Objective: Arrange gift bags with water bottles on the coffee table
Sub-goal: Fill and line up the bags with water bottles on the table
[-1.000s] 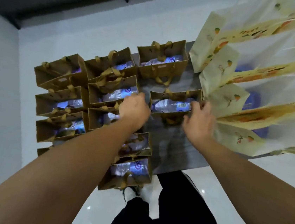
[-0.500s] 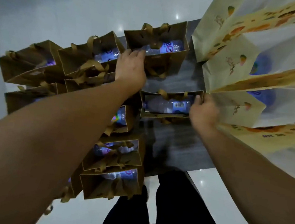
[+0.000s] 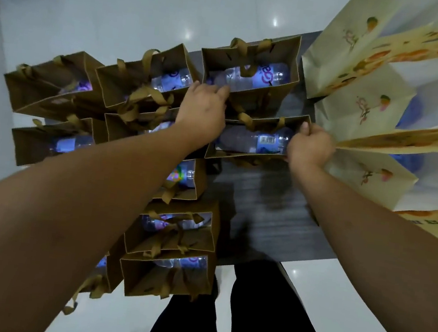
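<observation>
Several brown paper gift bags with ribbon handles stand on the dark coffee table (image 3: 269, 215), each holding a water bottle. My left hand (image 3: 205, 109) grips the near rim of the far brown bag (image 3: 285, 53), where a bottle (image 3: 260, 76) lies. My right hand (image 3: 308, 148) pinches the right end of the middle brown bag (image 3: 243, 156), which holds a bottle with a barcode label (image 3: 259, 141). More brown bags stand in rows to the left (image 3: 54, 92) and near the front edge (image 3: 172, 280).
Large cream gift bags with fruit prints (image 3: 361, 105) crowd the table's right side, close to my right hand. A white tiled floor (image 3: 120, 12) surrounds the table. My dark trouser legs (image 3: 264, 313) stand at the near table edge.
My left hand has gone from the near-left bags to the far bag's rim and holds it. My right hand stays on the middle bag's right end. The view has dropped closer.
</observation>
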Available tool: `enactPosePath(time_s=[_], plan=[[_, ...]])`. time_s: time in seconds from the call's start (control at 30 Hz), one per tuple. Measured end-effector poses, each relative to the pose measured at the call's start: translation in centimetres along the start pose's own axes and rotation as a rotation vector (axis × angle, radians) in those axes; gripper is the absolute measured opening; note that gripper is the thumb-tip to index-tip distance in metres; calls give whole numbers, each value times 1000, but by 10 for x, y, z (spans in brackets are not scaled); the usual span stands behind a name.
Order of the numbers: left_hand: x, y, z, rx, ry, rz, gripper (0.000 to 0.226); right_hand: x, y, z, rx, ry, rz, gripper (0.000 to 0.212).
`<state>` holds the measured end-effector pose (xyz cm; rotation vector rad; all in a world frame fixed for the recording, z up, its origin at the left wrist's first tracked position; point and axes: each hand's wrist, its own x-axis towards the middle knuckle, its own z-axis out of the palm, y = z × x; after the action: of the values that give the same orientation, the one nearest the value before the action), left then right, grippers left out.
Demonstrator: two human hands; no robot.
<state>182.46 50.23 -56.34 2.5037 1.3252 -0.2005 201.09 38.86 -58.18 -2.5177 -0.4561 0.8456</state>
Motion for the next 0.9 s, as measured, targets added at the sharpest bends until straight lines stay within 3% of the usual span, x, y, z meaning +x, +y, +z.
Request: enactPosePath(time_s=[0.13, 0.3, 0.5, 0.9], plan=[[-3, 2, 2, -33, -4, -23, 30, 7, -16, 1, -95, 1, -81, 33], [-14, 8, 3, -106, 4, -63, 44, 9, -18, -2, -86, -1, -145, 32], [-49, 26, -7, -97, -93, -135, 48, -18, -10, -19, -151, -85, -209, 29], [-159, 115, -88, -147, -49, -45, 51, -133, 23, -149, -304, -201, -473, 53]])
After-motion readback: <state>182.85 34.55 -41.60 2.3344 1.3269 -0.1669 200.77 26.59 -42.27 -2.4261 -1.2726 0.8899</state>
